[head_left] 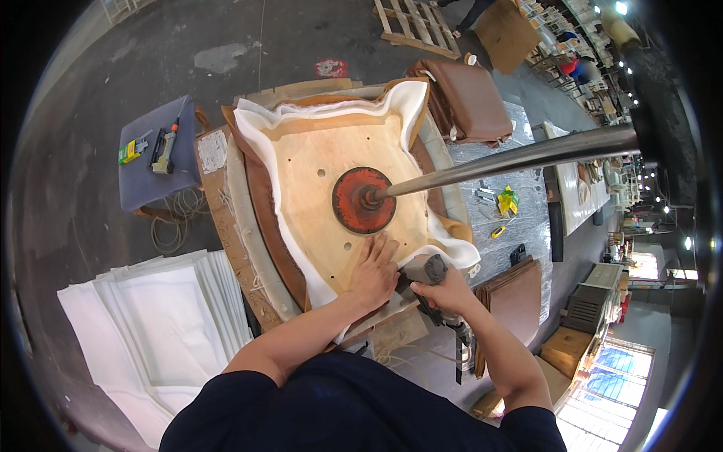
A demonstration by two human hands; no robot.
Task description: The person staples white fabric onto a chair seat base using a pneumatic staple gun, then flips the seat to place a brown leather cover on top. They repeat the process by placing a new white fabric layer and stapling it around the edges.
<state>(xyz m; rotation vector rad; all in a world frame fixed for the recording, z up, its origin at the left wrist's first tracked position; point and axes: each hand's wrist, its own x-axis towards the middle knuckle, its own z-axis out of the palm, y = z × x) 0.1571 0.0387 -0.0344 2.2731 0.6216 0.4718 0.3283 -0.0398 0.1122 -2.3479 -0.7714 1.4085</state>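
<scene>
Left hand (374, 273) is pressing flat, open, on the board (320, 188); right hand (446, 290) is gripping a stapler (431, 269) just beside it, risking stapled fingers.

On my left I see a stack of white foam sheets (162, 324) lying on the floor. Beyond it stands a grey stool (147, 177) with a tool (164, 149) and a small green box (129, 151) on top, and a coil of cord (175, 220) beside it. A brown cushion (468, 102) rests at upper right, near a pallet (416, 24). Brown panels (516, 297) lean at right, with a yellow-green item (507, 200) on the silver sheet (520, 226).
</scene>
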